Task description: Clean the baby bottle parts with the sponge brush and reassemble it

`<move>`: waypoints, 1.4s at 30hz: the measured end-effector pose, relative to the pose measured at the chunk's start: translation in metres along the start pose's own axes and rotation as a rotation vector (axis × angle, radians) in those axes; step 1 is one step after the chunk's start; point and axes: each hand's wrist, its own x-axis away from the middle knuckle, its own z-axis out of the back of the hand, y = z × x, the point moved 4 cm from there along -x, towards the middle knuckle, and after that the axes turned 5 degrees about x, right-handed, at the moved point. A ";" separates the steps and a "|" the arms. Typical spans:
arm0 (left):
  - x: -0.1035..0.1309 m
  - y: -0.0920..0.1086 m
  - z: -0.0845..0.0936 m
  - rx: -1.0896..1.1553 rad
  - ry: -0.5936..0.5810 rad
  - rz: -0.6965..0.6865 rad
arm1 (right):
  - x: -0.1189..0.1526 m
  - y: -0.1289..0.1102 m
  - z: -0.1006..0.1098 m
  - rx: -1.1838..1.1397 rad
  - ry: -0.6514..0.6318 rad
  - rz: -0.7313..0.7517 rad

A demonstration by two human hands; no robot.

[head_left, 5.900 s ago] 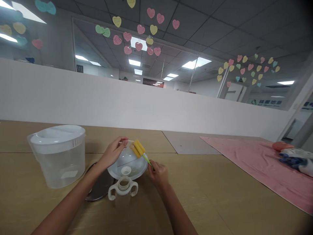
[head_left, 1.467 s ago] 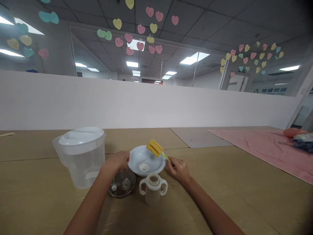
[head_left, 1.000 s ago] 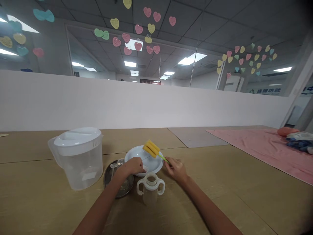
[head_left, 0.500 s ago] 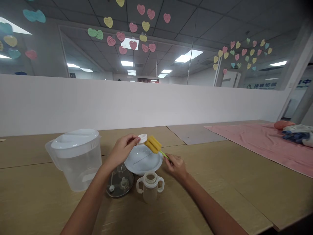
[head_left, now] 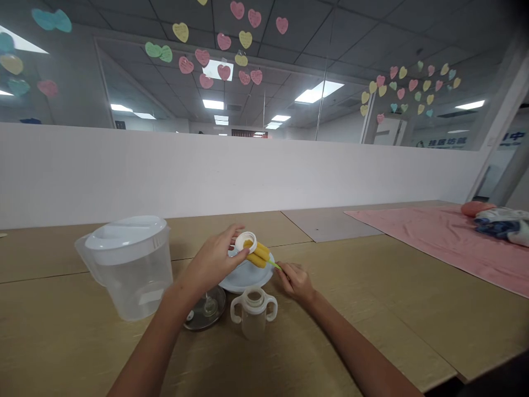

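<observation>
My left hand [head_left: 221, 253] grips a white bottle collar ring [head_left: 238, 242] by its edge, its round opening turned toward me. In my right hand [head_left: 296, 281] is the thin green handle of a yellow sponge bottle brush [head_left: 259, 256]. The sponge's tip shows at the ring's opening. Both are held over a white bowl [head_left: 264, 278]. Just in front of the bowl, a baby bottle [head_left: 253, 320] with two side handles stands upright without a top. Left of it, a round metal tray [head_left: 206, 320] bears a clear nipple [head_left: 210, 306] and a small white piece, partly hidden by my left arm.
A large lidded plastic pitcher [head_left: 136, 270] stands at the left. On the right, a pink cloth [head_left: 413, 231] covers the table, with bundled fabric [head_left: 500, 223] on it. A white wall [head_left: 248, 176] runs along the back.
My left hand has tilted the ring so that its opening faces me. The brush's sponge has dropped slightly and now meets the ring's opening.
</observation>
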 end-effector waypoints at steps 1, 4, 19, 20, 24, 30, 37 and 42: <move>0.002 0.003 0.001 -0.040 -0.009 -0.016 | 0.000 -0.001 0.000 0.003 0.001 0.002; 0.004 0.011 0.002 -0.130 -0.049 -0.069 | 0.000 -0.003 0.001 0.009 0.007 -0.011; 0.080 -0.108 -0.017 -0.051 0.284 0.043 | 0.003 0.008 -0.005 0.045 0.054 -0.104; 0.084 -0.113 -0.021 -0.063 0.268 0.053 | 0.003 0.007 -0.005 0.051 0.055 -0.088; 0.085 -0.118 -0.033 -0.102 0.173 0.053 | 0.000 0.005 -0.002 0.063 0.041 -0.061; 0.083 -0.117 -0.041 -0.225 0.026 0.049 | -0.002 0.006 0.000 0.075 0.045 -0.068; 0.084 -0.125 -0.043 -0.256 -0.024 -0.030 | -0.001 0.005 -0.002 0.044 0.033 -0.049; 0.082 -0.125 -0.042 -0.283 -0.079 -0.076 | 0.000 0.006 -0.004 0.034 0.008 -0.063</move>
